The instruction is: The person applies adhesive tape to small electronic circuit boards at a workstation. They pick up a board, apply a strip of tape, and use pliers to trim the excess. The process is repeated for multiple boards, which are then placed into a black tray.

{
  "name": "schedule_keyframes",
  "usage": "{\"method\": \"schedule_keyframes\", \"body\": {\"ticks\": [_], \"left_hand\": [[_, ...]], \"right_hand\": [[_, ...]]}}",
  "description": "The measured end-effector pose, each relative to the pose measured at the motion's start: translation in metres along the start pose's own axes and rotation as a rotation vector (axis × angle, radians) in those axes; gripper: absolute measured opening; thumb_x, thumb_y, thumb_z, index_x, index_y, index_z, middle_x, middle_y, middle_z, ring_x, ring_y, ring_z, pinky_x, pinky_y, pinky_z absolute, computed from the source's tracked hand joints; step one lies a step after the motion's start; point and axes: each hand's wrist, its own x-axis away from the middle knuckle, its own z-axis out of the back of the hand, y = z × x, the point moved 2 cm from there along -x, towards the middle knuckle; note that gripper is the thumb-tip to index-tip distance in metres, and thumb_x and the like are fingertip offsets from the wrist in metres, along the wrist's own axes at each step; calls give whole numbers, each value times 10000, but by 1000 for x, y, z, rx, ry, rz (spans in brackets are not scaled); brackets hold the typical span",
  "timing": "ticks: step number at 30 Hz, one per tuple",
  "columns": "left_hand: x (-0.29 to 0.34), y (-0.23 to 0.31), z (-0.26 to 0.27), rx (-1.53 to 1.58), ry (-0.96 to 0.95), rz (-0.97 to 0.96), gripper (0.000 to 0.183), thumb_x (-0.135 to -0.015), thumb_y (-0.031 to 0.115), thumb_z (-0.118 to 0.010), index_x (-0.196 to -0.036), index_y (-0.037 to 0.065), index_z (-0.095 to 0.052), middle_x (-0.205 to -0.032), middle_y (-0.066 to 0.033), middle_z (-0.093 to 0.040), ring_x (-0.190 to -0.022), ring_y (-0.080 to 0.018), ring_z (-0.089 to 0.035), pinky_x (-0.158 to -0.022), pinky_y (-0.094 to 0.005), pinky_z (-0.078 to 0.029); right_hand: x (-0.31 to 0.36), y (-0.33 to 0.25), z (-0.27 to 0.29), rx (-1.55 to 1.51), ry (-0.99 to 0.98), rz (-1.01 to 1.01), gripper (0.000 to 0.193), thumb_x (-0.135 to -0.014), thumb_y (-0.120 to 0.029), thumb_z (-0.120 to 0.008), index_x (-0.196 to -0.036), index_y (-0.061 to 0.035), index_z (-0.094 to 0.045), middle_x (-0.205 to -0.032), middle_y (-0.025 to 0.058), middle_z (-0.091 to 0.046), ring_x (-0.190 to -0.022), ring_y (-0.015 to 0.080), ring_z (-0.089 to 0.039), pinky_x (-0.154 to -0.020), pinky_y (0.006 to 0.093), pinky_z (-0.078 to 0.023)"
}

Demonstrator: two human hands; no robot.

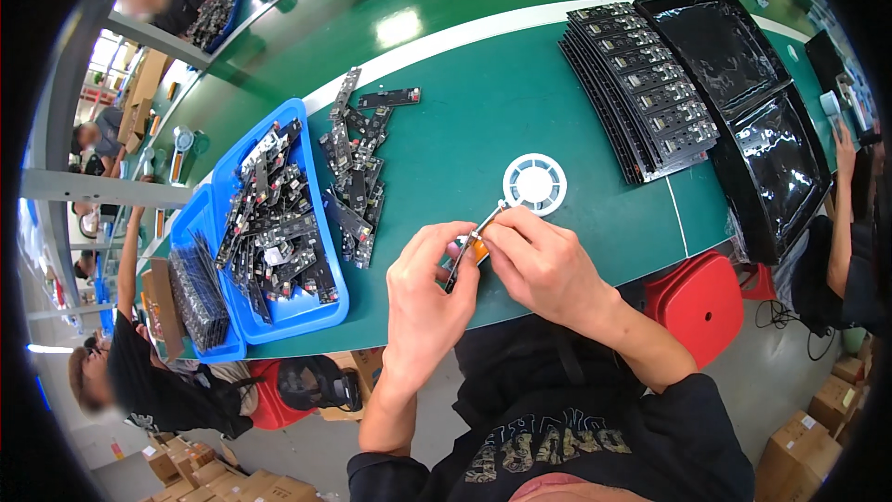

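Over the near edge of the green table, my left hand [432, 281] is closed around a narrow dark circuit board [454, 272], held tilted. The fingers of my right hand [544, 260] are pinched together at the board's upper end, beside a small orange patch [479, 251]. What exactly the right fingertips grip is hidden. Just beyond them a white spoked reel [559, 188] lies flat on the table. Left of my hands, a loose pile of similar circuit boards [351, 156] spreads over the green surface.
A blue bin [327, 312] heaped with circuit boards stands at the left, beside a smaller blue tray holding stacked black pieces. Stacked board panels [650, 84] and a black plastic tray [806, 135] are at the right. Red stools [695, 309] and co-workers flank the table.
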Motion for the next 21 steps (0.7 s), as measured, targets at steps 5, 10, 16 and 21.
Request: {"method": "schedule_keyframes", "body": {"ticks": [5,10,16,21], "left_hand": [[-1,6,-1,-16,13,-14,258,-877,-70,-729,-1127,-4,-740,-987,-111,-735,-825,-166,-675,-630,-275,-551],[-1,5,-2,-142,8,-98,225,-860,-74,-746,-1074,-7,-725,-960,-130,-735,-801,-264,-709,-675,-353,-579],[0,5,-5,-119,53,-128,242,-847,-86,-747,-1071,1,-724,-971,-139,-749,-789,-285,-721,-704,-369,-581],[1,6,-5,-118,46,-143,252,-838,-102,-737,-1068,1,-725,-980,-143,-752,-792,-294,-727,-702,-372,-584]], "right_hand": [[-1,0,1,13,-8,28,221,-832,47,-700,-1037,46,-617,-991,146,-615,-844,336,-697,-708,414,-599],[2,-1,-3,26,8,-5,210,-823,45,-695,-1013,43,-606,-976,153,-618,-813,344,-698,-687,419,-594],[3,-3,-5,29,40,-41,195,-813,59,-673,-993,38,-599,-967,161,-622,-796,353,-691,-658,432,-577],[2,-6,-5,38,33,-65,199,-797,66,-662,-984,39,-601,-959,164,-617,-803,357,-685,-669,438,-574]]}}
